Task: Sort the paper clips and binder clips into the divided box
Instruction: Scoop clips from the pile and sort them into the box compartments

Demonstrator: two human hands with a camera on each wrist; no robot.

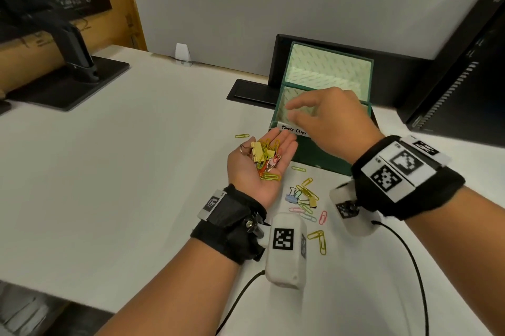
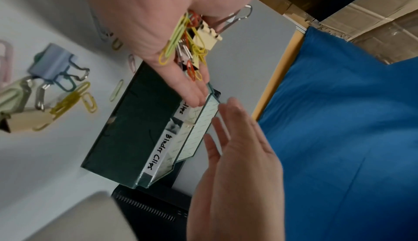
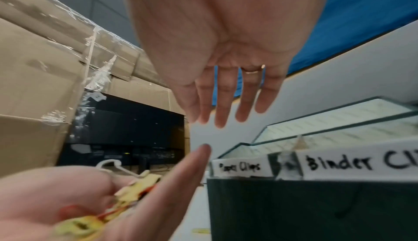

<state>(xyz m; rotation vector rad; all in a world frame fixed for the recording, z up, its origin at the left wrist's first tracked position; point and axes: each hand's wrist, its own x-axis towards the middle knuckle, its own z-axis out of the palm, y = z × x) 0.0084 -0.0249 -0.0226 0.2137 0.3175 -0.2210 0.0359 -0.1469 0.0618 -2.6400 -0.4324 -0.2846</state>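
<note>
My left hand (image 1: 259,169) lies palm up with straight fingers just left of the green divided box (image 1: 325,156). It carries a heap of clips (image 1: 266,158), yellow binder clips mixed with yellow, green and red paper clips (image 2: 192,39). My right hand (image 1: 308,111) hovers over the box's near compartment with fingers spread (image 3: 226,93) and holds nothing. White labels read "Paper Clips" (image 3: 241,167) and "Binder Clips" (image 3: 353,162) on the box rim. Several loose clips (image 1: 304,199), among them a blue binder clip (image 2: 52,62), lie on the white table in front of the box.
A monitor stand (image 1: 73,76) sits at the far left and a dark monitor (image 1: 464,62) at the right. A black base plate (image 1: 251,92) lies behind the box. A black cable (image 1: 410,253) runs along the table by my right wrist. One green paper clip (image 1: 242,135) lies apart.
</note>
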